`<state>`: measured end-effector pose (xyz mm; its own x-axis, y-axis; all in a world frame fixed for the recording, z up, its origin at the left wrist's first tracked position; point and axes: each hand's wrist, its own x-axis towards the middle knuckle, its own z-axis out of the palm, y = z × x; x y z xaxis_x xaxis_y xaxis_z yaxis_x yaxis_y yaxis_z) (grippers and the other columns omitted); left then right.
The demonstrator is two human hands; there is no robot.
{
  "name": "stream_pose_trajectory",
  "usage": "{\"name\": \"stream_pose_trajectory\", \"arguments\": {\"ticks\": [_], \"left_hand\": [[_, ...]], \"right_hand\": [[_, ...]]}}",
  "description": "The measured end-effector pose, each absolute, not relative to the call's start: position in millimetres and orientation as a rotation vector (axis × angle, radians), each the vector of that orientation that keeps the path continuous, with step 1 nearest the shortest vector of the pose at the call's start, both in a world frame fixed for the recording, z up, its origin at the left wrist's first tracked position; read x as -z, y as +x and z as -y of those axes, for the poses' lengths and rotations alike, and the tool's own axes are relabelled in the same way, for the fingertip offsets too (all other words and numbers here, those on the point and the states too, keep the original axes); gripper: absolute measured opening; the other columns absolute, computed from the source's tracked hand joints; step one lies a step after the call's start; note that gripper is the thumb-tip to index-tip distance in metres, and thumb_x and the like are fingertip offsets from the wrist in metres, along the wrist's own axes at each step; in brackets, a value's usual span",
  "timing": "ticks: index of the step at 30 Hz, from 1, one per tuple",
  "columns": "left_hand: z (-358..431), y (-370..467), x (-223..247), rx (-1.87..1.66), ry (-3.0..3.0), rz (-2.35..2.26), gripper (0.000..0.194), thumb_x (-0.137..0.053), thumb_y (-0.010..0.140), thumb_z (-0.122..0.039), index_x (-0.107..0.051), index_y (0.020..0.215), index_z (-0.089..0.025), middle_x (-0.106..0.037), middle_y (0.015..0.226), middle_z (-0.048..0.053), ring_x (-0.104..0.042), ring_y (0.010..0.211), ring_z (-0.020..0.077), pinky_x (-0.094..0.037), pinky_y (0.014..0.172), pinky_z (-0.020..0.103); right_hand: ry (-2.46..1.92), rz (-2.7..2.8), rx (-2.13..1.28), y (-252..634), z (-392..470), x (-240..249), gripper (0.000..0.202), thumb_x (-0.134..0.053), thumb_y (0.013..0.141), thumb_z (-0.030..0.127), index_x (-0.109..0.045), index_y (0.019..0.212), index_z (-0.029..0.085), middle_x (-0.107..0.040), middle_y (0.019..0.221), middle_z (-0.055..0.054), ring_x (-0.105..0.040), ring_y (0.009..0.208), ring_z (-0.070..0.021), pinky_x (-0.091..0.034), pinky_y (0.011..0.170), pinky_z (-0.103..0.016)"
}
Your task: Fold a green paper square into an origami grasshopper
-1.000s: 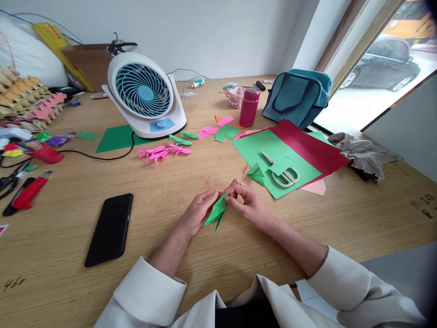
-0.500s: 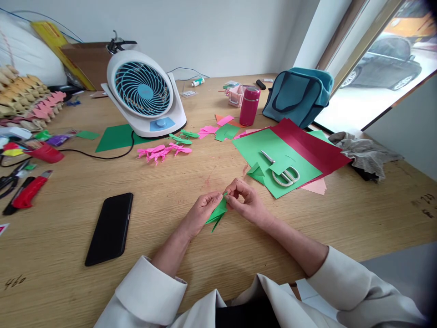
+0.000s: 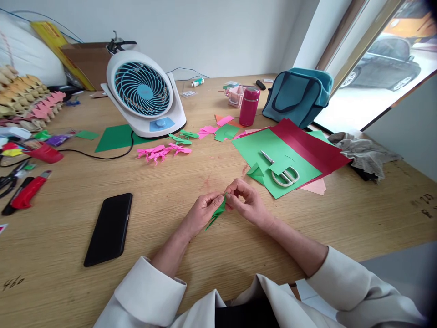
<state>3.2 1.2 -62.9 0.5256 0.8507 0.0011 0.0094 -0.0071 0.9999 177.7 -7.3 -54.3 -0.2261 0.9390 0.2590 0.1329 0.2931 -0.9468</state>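
A small folded green paper (image 3: 218, 212) is pinched between both hands above the table's middle. My left hand (image 3: 204, 210) grips its left side, thumb on top. With thumb and forefinger together, my right hand (image 3: 246, 202) pinches the paper's upper tip. A narrow pointed flap hangs toward me below the fingers; part of the paper is hidden by them. Just beyond my right hand lies a folded green piece (image 3: 256, 173), at the edge of a green sheet (image 3: 251, 143). White-handled scissors (image 3: 286, 176) rest on that sheet, partly under a small green scrap (image 3: 283, 164).
Left of my hands lies a black phone (image 3: 108, 230). Pink folded paper figures (image 3: 164, 152) and green ones (image 3: 182, 137) sit before a white fan (image 3: 145, 91). Farther back stand a pink flask (image 3: 250, 107) and a teal bag (image 3: 297, 98). A red cutter (image 3: 32, 189) lies far left.
The green paper has turned in my fingers, so it looks narrower and its hanging flap points more to the left. Both hands stay in nearly the same place.
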Motion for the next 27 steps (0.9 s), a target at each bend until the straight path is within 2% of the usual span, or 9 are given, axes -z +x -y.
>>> {"name": "stream_pose_trajectory", "arguments": {"ticks": [6,11,20,27], "left_hand": [[-2.8,2.3,60.4,-0.795,1.529,-0.830,0.042,-0.050,0.095,-0.049,-0.067,0.079,-0.014,-0.067,0.081,0.004,-0.059,0.080,0.0170,-0.045,0.077,0.027],[-2.7,3.6,58.1,-0.806,1.557,-0.841,0.038,-0.052,0.095,-0.043,-0.066,0.075,-0.014,-0.064,0.075,0.003,-0.059,0.077,0.0162,-0.046,0.075,0.027],[-3.8,3.3,63.1,-0.850,1.634,-0.905,0.038,-0.053,0.093,-0.045,-0.066,0.075,-0.014,-0.065,0.075,0.003,-0.057,0.074,0.0147,-0.046,0.073,0.025],[-3.6,3.7,63.4,-0.924,1.695,-0.951,0.031,-0.055,0.092,-0.038,-0.068,0.075,-0.015,-0.068,0.074,0.002,-0.060,0.071,0.0145,-0.046,0.071,0.024]], "right_hand": [[-1.015,1.607,-1.043,178.1,7.8,53.9,0.025,-0.057,0.094,0.042,-0.057,0.079,0.021,-0.059,0.068,-0.001,-0.055,0.065,-0.0148,-0.045,0.063,-0.030],[-1.008,1.611,-1.035,179.3,6.9,54.2,0.025,-0.057,0.094,0.039,-0.058,0.078,0.021,-0.061,0.067,-0.001,-0.056,0.067,-0.0157,-0.045,0.066,-0.031],[-0.983,1.617,-1.032,180.0,5.7,56.8,0.025,-0.057,0.094,0.039,-0.059,0.077,0.021,-0.062,0.070,-0.001,-0.057,0.070,-0.0163,-0.047,0.070,-0.032],[-0.947,1.585,-1.051,179.5,4.4,57.7,0.022,-0.057,0.095,0.035,-0.060,0.078,0.021,-0.061,0.073,-0.002,-0.058,0.071,-0.0164,-0.046,0.070,-0.032]]}}
